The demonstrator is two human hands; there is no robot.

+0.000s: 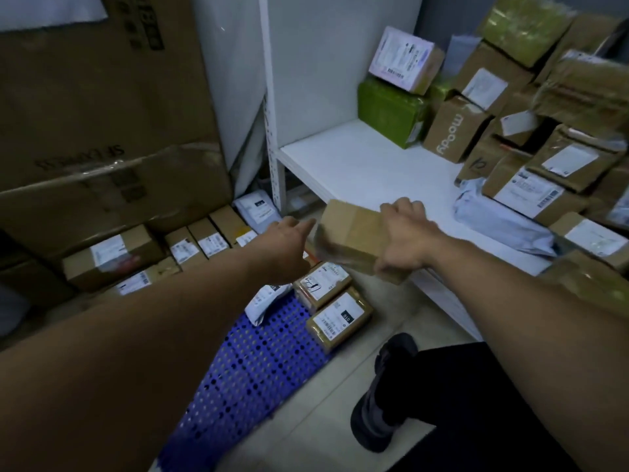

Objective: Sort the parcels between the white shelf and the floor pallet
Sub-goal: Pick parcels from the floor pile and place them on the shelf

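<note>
At the bottom of the frame I saw the blue pallet point(258, 362) on the floor, with two labelled boxes point(340, 318) at its right edge. Above them, at the centre, the right hand point(405, 236) gripped a plain brown parcel point(350, 233), its fingers curled round the right end. The parcel was in the air, just before the front edge of the white shelf point(357, 165). The left hand point(282, 247) was open with straight fingers, just beside the parcel's left end. I could not tell if it touched. Further, at the upper right, many parcels point(456, 131) were piled on the shelf.

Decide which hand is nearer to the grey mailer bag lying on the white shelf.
Right. The right hand, gripping a brown parcel, is just left of the grey mailer bag; the left hand is farther left, beyond the parcel, open.
</note>
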